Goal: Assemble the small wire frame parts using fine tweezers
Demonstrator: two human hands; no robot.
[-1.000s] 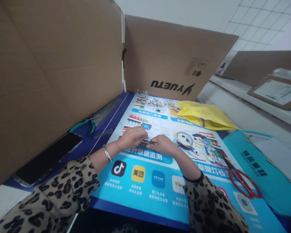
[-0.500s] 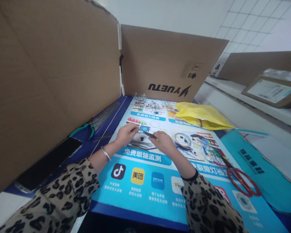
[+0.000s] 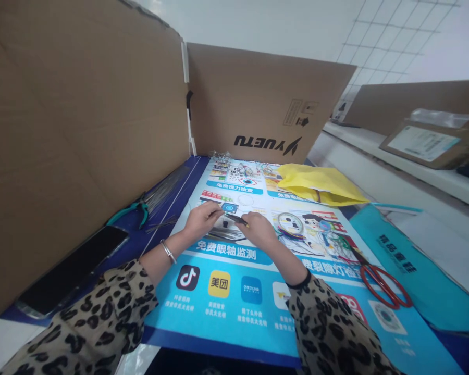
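Observation:
Over the printed poster, my left hand point(image 3: 203, 220) is closed in a pinch at the fingertips; what is between them is too small to make out. My right hand point(image 3: 258, 230) grips a slim dark tool point(image 3: 234, 217) with a bit of yellow near its grip end. Its tip points left and meets or nearly meets my left fingertips. A coil of wire point(image 3: 290, 224), wound in a ring with coloured strands below it, lies to the right of my right hand. Loose thin wires point(image 3: 162, 224) lie left of my left hand.
Teal-handled pliers point(image 3: 135, 211) and a black phone point(image 3: 74, 271) lie on the left. Red-handled scissors point(image 3: 386, 286), a yellow pouch point(image 3: 320, 182) and a teal bag point(image 3: 410, 260) are on the right. Cardboard walls point(image 3: 258, 94) stand behind and to the left.
The view has shifted slightly. My hands have come a little closer together, and the dark tool's tip now reaches my left fingertips. Both hands keep their grips.

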